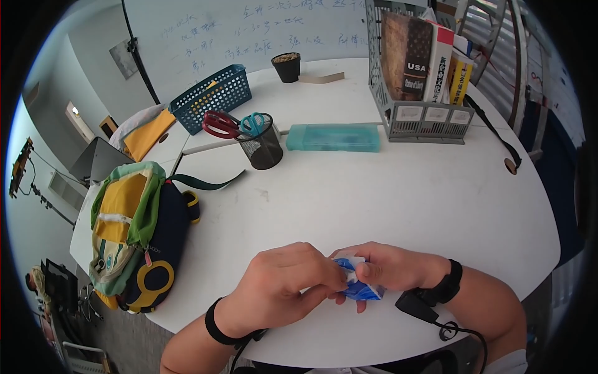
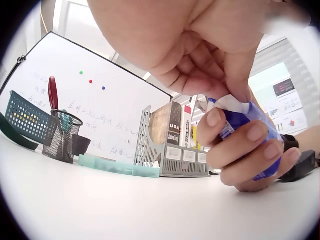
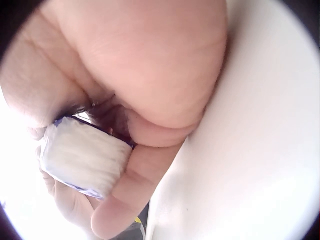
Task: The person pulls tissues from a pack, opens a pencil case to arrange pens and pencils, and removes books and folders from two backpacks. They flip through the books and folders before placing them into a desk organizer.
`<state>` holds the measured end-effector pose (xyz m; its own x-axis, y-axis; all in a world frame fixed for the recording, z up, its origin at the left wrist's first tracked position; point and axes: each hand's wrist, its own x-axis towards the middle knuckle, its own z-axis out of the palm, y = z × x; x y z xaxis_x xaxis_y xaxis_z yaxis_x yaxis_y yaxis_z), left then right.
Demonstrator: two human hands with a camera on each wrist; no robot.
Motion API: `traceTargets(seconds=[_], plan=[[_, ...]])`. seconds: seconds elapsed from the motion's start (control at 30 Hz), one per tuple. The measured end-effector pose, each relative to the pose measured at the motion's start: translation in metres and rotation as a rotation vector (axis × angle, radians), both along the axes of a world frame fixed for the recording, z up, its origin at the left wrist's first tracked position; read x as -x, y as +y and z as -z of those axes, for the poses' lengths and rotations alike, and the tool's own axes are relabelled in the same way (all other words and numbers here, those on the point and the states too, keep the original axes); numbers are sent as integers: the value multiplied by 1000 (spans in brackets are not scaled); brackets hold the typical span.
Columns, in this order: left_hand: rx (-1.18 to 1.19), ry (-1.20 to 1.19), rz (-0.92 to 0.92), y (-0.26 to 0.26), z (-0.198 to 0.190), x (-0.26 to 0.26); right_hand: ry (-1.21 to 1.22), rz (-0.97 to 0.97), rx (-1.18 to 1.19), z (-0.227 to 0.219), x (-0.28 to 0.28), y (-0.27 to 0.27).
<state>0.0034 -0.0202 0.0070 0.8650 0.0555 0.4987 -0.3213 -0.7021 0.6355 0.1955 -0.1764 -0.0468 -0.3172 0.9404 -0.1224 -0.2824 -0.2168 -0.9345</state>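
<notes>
A small blue-and-white tissue pack (image 1: 363,290) is held over the front of the table between both hands. My right hand (image 1: 402,267) grips it, thumb on top and fingers curled under and round its side. With thumb and fingertips, my left hand (image 1: 283,283) pinches the white top edge of the pack (image 2: 239,106). In the right wrist view the pack's white end (image 3: 82,155) shows through clear wrapping, with the right hand's fingers (image 3: 132,185) beside it.
Left stands a colourful backpack (image 1: 134,237). Further back are a mesh pen cup (image 1: 261,149) with scissors, a teal pencil case (image 1: 333,138), a blue basket (image 1: 212,100), a plant pot (image 1: 287,67) and a grey book rack (image 1: 430,124). A cable (image 1: 473,333) hangs by the right wrist.
</notes>
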Motion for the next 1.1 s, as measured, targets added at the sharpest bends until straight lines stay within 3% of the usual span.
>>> traceTargets(seconds=[0.23,0.33,0.43,0.5,0.57,0.67,0.77,0.83,0.97,1.1], plan=[[-101,-61,-30,1,2,-1,-1,19,2,-5,1,0],[-28,-58,-66,5,-5,2,111,35,68,0,0,0],[-67,-51,15,5,-1,-1,67,32,4,2,1,-1],[-120,-54,3,0,1,-3,-113,-2,-44,2,1,0],[-173,-56,-3,-1,1,-3,-83,11,-21,-4,2,0],[-89,-80,-165,7,0,1,-26,82,66,-4,2,-3],[90,59,-201,10,-7,3,-74,113,91,-4,5,-1],[251,316,-78,11,-10,1,-147,86,56,-5,6,0],[495,423,-48,15,3,-1,-198,39,64,-6,6,-3],[540,395,16,14,2,-1,-169,44,111,-10,8,-2]])
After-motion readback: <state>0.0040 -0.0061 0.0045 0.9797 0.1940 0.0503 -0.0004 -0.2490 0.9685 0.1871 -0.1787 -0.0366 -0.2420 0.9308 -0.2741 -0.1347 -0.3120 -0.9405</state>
